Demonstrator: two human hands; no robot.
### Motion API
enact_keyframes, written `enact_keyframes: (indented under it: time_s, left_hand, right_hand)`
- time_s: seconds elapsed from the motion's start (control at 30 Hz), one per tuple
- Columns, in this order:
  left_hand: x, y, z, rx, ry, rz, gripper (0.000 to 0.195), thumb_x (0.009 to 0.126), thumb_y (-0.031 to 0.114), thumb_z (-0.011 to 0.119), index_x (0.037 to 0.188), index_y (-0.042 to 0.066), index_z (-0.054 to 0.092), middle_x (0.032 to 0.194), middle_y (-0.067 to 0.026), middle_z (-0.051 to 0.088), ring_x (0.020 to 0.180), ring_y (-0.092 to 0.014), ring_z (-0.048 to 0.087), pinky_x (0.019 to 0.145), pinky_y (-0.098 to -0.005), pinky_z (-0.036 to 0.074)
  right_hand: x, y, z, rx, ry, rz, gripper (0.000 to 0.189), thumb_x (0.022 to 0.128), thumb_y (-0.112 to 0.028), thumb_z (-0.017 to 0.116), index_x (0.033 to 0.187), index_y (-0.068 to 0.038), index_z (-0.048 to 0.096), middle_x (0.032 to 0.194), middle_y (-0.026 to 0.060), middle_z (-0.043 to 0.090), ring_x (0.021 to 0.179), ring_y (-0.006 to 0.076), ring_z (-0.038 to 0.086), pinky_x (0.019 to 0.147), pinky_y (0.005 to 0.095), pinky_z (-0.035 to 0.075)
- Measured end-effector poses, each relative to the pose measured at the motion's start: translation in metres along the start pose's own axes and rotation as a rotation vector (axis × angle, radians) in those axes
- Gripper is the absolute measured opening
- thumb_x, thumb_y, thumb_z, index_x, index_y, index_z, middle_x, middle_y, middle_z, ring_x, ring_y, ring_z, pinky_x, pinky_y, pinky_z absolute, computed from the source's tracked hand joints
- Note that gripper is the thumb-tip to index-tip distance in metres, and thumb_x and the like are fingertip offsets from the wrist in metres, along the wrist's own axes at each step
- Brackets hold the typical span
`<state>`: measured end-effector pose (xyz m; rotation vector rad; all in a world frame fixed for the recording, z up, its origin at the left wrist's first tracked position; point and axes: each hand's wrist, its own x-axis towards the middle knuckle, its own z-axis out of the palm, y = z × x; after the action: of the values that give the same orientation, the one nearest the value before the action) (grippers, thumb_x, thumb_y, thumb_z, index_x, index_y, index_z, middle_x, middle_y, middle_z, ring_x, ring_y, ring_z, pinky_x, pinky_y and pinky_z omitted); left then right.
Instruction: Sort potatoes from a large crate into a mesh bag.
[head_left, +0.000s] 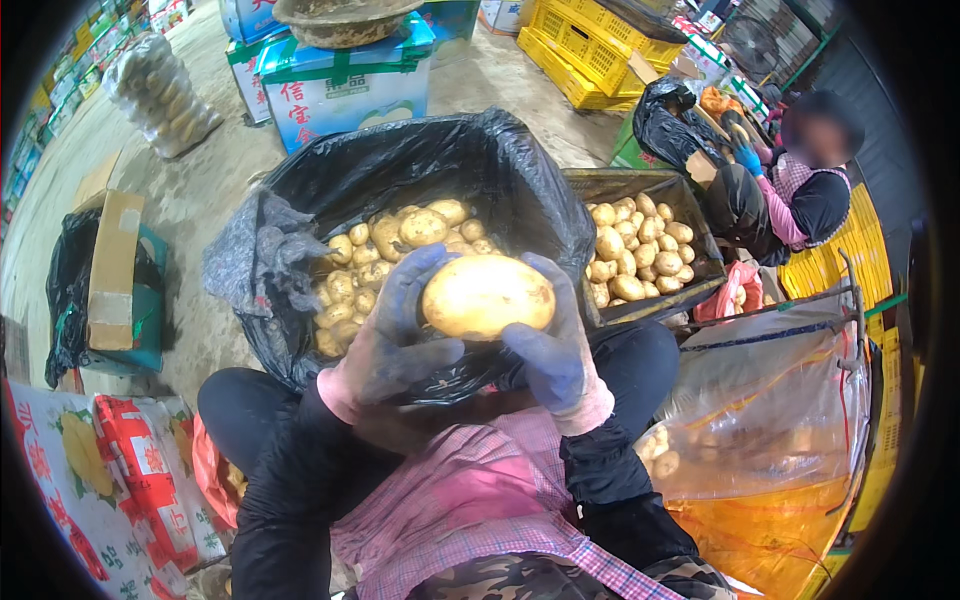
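Between both hands, a large pale potato (489, 298) is held up over a box lined with a black plastic bag (517, 180). My left hand (397, 326), in a grey-blue work glove with a pink cuff, supports its left end, with the thumb low and the fingers behind. Gloved the same way, my right hand (556, 337) grips the right end, its thumb against the front of the potato. Below lie many potatoes (367, 274) of mixed sizes, some partly hidden by my hands. A grey cloth (259, 251) hangs over the box's left rim.
At the right stands a crate of smaller potatoes (637, 247), with a red bag (739, 292) beside it. A plastic sack on a frame (757, 420) is nearer me. Cartons (352, 82) and yellow crates (600, 49) stand ahead. A co-worker (802, 187) sits at far right.
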<state>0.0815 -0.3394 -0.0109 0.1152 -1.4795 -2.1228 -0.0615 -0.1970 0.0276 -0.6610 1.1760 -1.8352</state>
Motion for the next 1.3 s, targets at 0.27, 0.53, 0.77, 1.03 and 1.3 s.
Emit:
enact_keyframes:
  time_s: [0.27,0.53,0.77,1.03,1.3]
  left_hand:
    - [-0.008,-0.007,-0.023,0.101,0.101,-0.185,0.074,0.083,-0.003,0.065,0.148,0.004,0.030,0.138,-0.0108,0.047,0.121,-0.017,0.049,0.104,-0.0282,0.039]
    - [-0.001,0.032,-0.048,0.150,0.583,-0.120,0.038,0.096,0.018,0.058,0.130,0.004,0.052,0.119,-0.0032,0.056,0.103,-0.012,0.056,0.092,-0.0246,0.044]
    - [-0.003,0.031,-0.055,0.332,0.510,0.025,0.029,0.098,0.008,0.051,0.126,0.002,0.058,0.135,-0.0066,0.045,0.111,-0.016,0.055,0.097,-0.0291,0.045]
    - [-0.002,0.028,-0.058,-0.130,0.822,-0.112,0.039,0.100,0.019,0.052,0.135,0.002,0.047,0.121,-0.0073,0.056,0.103,-0.015,0.056,0.091,-0.0304,0.047]
    - [0.003,0.038,-0.061,-0.199,0.869,-0.118,0.043,0.098,0.021,0.057,0.134,0.000,0.046,0.113,-0.0079,0.061,0.099,-0.015,0.060,0.090,-0.0292,0.049]
  right_hand:
    - [-0.057,-0.079,-0.091,-0.229,0.385,-0.440,0.073,0.079,-0.022,0.077,0.140,-0.004,0.043,0.134,0.0125,0.052,0.123,0.0254,0.053,0.104,0.0391,0.045]
    - [-0.206,-0.322,-0.183,-1.961,1.610,-0.973,0.041,0.089,-0.014,0.072,0.123,0.005,0.059,0.124,0.0183,0.063,0.110,0.0250,0.062,0.098,0.0367,0.048]
    - [-0.053,-0.206,-0.151,-1.715,1.065,-0.773,0.045,0.095,-0.008,0.063,0.137,0.001,0.050,0.132,0.0102,0.058,0.103,0.0151,0.058,0.090,0.0291,0.046]
    - [0.253,0.135,-0.050,-1.842,-0.718,0.025,0.079,0.081,-0.023,0.074,0.149,-0.014,0.035,0.142,0.0202,0.047,0.128,0.0376,0.049,0.106,0.0450,0.040]
    - [0.302,0.205,-0.053,-2.089,-0.871,0.022,0.109,0.058,-0.036,0.091,0.148,-0.015,0.034,0.145,0.0244,0.043,0.128,0.0393,0.050,0.106,0.0444,0.043]
